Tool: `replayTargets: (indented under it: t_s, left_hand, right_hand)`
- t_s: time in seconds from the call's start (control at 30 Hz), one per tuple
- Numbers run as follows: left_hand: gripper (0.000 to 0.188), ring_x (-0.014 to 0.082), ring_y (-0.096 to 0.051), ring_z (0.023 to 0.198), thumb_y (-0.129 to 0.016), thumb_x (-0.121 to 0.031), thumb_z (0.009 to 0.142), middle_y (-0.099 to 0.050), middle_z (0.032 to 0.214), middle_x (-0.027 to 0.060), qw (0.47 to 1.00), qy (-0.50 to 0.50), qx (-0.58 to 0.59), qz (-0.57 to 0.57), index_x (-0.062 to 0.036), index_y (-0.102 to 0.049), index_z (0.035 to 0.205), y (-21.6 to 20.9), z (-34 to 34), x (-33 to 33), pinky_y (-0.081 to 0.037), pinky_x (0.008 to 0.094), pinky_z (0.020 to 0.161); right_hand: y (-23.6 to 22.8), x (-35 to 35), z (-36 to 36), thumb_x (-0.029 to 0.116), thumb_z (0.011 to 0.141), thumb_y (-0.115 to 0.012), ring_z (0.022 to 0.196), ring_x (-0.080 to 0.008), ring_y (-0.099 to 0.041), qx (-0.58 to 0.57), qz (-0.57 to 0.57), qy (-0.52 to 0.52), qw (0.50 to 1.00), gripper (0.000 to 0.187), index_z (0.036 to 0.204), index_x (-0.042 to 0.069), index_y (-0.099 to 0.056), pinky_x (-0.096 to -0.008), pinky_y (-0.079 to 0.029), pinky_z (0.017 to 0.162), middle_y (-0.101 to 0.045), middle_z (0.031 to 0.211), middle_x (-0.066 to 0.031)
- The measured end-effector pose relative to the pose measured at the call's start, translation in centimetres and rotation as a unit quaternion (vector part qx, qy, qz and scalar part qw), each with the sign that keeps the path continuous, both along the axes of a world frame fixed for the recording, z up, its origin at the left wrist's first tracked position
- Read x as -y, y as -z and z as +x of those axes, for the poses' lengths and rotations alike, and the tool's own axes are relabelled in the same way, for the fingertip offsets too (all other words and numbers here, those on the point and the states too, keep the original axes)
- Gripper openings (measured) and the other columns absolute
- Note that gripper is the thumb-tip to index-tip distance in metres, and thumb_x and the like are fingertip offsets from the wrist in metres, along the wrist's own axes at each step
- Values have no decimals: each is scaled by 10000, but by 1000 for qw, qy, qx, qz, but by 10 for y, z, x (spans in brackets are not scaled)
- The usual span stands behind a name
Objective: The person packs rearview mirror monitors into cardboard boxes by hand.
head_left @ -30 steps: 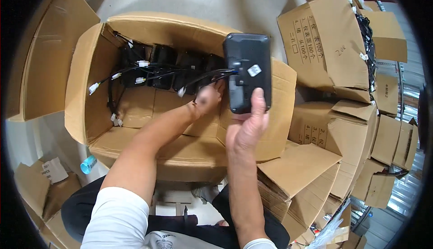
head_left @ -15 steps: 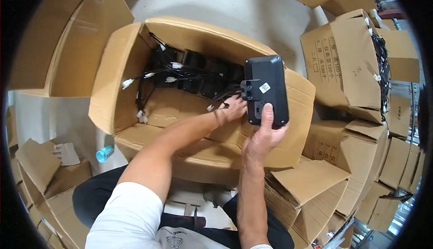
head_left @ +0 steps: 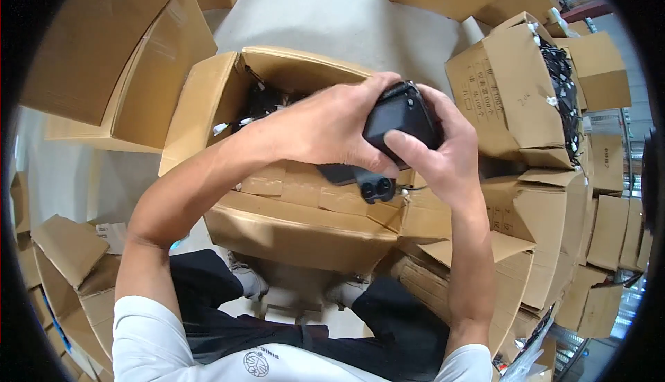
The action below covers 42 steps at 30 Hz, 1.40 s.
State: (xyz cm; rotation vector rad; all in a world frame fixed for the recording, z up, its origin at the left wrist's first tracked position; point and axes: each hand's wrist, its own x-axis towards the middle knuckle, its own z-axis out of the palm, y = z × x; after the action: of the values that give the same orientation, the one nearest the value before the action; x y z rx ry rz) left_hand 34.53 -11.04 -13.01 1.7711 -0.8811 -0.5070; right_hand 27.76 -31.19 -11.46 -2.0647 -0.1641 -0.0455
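Both my hands hold a black plastic instrument housing (head_left: 396, 120) over the right part of an open cardboard box (head_left: 298, 233). My left hand (head_left: 329, 122) wraps its left side, with the thumb underneath. My right hand (head_left: 449, 143) grips the right side, its thumb pressed on the near face. A black mount with two round openings (head_left: 377, 188) sticks out below, and a thin dark cable runs from it to the right. More black units with wires and white connectors (head_left: 220, 129) lie inside the box, mostly hidden behind my left hand and forearm.
A carton packed with black cables (head_left: 562, 81) stands at the right. Open-flapped cartons (head_left: 478, 264) sit below it, and another open carton (head_left: 76, 257) is at the lower left. Large cartons (head_left: 163, 70) rise at the far left. Grey floor (head_left: 325, 11) shows beyond the box.
My left hand has come up out of the box and onto the housing. The housing has tilted and turned, so its labelled back no longer faces me. My view has shifted slightly.
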Motion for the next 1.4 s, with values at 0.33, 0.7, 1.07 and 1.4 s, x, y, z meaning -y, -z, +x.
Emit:
replayTargets:
  t_s: [0.33, 0.7, 1.07, 1.4]
  left_hand:
    - [589, 156, -667, 835, -783, -373, 868, -675, 1018, 98, 877, -155, -434, -139, 12, -537, 1239, 107, -3, -13, -585, 310, 736]
    - [512, 262, -662, 967, -826, -329, 822, -701, 1052, 146, 879, -202, -432, 25, 22, -633, 1142, 405, -76, 74, -528, 414, 891]
    - [475, 167, -622, 737, -673, -442, 943, -659, 879, 63, 903, -83, -262, 331, 0, -656, 1116, 403, -63, 70, -541, 357, 620]
    - [465, 122, -651, 862, -631, -301, 997, -652, 1020, 51, 924, -159, -289, 193, -2, -539, 1342, 223, -53, 20, -529, 260, 698]
  right_hand:
    - [62, 14, -26, 196, 812, -767, 993, -200, -619, -387, 177, -102, 899, 746, 1403, -92, -414, -326, -514, 889, -626, 1139, -161]
    - [9, 78, -44, 77, 789, -722, 1117, -367, -595, 65, -440, -170, 879, 504, 1265, 5, -571, -441, -484, 972, -638, 1156, -185]
    - [86, 252, -340, 146, 894, -671, 984, -268, -690, -203, -147, 512, 822, 281, 1137, 7, -683, -351, -526, 895, -718, 1044, -173]
    - [329, 258, -499, 420, 787, -770, 1178, -409, -585, -460, -498, 275, 682, 886, 1460, 37, -339, -466, -511, 941, -542, 1334, -223]
